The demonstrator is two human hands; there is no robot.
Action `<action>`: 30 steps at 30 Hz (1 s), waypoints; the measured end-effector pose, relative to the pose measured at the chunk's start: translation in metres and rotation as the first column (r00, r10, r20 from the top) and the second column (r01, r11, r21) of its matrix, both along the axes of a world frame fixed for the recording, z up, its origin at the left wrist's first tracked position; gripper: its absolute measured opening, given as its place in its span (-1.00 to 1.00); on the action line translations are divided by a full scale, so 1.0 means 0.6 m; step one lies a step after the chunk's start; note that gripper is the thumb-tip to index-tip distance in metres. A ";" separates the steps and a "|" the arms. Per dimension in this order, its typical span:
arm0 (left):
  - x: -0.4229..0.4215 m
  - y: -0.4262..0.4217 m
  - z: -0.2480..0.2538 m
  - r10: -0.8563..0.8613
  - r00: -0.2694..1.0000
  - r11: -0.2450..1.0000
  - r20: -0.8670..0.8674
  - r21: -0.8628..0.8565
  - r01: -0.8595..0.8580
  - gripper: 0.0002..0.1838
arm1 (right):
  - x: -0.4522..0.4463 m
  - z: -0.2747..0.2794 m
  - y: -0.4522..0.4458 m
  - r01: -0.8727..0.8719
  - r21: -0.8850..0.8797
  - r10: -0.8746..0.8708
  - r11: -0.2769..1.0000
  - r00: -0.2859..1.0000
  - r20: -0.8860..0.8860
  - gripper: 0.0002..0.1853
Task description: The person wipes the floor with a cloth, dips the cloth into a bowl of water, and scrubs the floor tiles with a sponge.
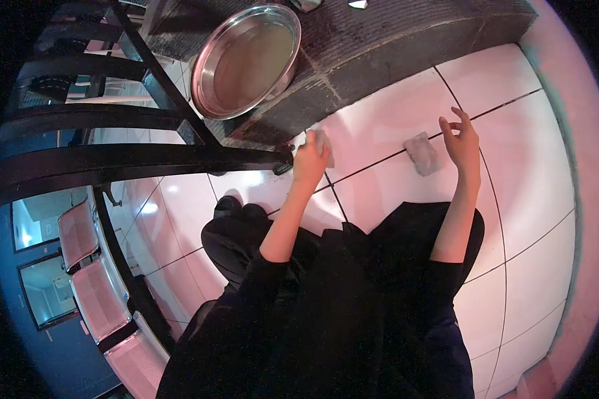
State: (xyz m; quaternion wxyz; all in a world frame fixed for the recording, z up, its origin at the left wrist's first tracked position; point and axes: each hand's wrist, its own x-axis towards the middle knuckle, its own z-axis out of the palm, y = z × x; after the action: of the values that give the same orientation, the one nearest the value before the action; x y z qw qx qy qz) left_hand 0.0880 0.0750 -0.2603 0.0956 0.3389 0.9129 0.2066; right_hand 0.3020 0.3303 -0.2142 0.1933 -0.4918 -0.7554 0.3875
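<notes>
Cloth (421,154) lies between the hands (309,161) (466,145), nearer the right one.

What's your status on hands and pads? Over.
Left hand gripping a grey pad close to the black railing. Right hand empty, by a second grey pad on the floor tiles. Railing may crowd left hand; steel basin on step.

The cloth (422,154) is pale grey, the floor (379,193) white with a grid of dark lines and a pinkish cast, the step (379,33) dark grey with fine ribbed stripes, the basin (211,63) silver around brownish water (253,63), the railing (146,158) black, the seats (96,299) pinkish silver.
</notes>
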 end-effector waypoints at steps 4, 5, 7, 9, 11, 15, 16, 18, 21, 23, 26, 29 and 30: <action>0.056 -0.031 0.014 -0.031 0.998 0.999 0.051 -0.027 0.033 -0.54 | -0.004 0.001 0.002 -0.001 0.003 0.001 1.000 1.000 0.013 -0.47; 0.082 -0.044 0.016 -0.036 0.998 0.999 0.047 -0.025 0.037 -0.54 | -0.005 -0.002 0.002 -0.003 0.004 0.002 1.000 0.999 0.041 -0.46; 0.129 -0.074 0.019 -0.021 0.999 0.999 0.044 -0.042 0.022 -0.54 | -0.006 0.002 0.001 -0.015 -0.007 0.015 1.000 0.999 0.037 -0.46; 0.132 -0.075 0.021 0.000 0.999 0.996 0.052 -0.084 0.004 -0.54 | -0.006 0.005 -0.002 -0.037 -0.021 0.038 0.999 0.999 0.040 -0.46; 0.117 -0.060 0.029 0.018 0.999 0.998 0.049 -0.062 -0.015 -0.57 | -0.008 0.008 -0.006 -0.021 -0.028 0.021 0.999 1.000 0.005 -0.46; 0.033 -0.011 -0.001 -0.001 1.000 0.999 -0.003 0.047 0.001 -0.56 | -0.006 0.010 -0.004 -0.021 -0.033 0.022 0.999 0.999 0.043 -0.45; 0.022 0.002 -0.003 -0.001 1.000 0.999 -0.001 0.051 0.001 -0.55 | -0.004 0.007 -0.002 -0.028 -0.017 0.029 0.999 0.999 0.044 -0.45; 0.027 0.009 -0.002 0.002 1.000 0.998 -0.001 0.056 -0.002 -0.55 | -0.002 0.002 0.000 -0.038 -0.001 0.038 0.999 0.998 0.042 -0.44; 0.077 -0.016 0.006 0.011 0.999 1.000 0.046 -0.009 -0.011 -0.52 | -0.005 0.004 0.002 -0.014 -0.003 0.014 1.000 0.999 0.035 -0.44; 0.121 -0.033 0.026 0.029 0.999 0.999 0.039 -0.036 -0.028 -0.55 | -0.004 0.010 -0.003 -0.027 -0.018 0.028 0.999 0.998 0.057 -0.44; 0.120 -0.038 0.022 0.057 0.998 0.997 0.024 -0.052 -0.055 -0.55 | -0.004 0.003 -0.001 -0.046 -0.016 0.047 0.999 0.998 0.035 -0.44; 0.059 -0.004 0.010 0.066 0.997 0.997 0.044 0.036 -0.068 -0.58 | -0.007 0.004 -0.001 -0.037 -0.080 0.043 0.996 0.997 0.067 -0.44; 0.038 0.008 0.004 0.069 0.997 0.996 0.021 0.049 -0.070 -0.59 | -0.007 0.003 0.000 -0.045 -0.077 0.051 0.996 0.996 0.072 -0.44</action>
State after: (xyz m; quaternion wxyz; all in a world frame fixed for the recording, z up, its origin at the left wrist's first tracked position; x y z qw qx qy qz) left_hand 0.1105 0.0801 -0.2581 0.0886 0.3072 0.9177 0.2356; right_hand 0.2977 0.3305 -0.2125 0.1373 -0.4942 -0.7586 0.4017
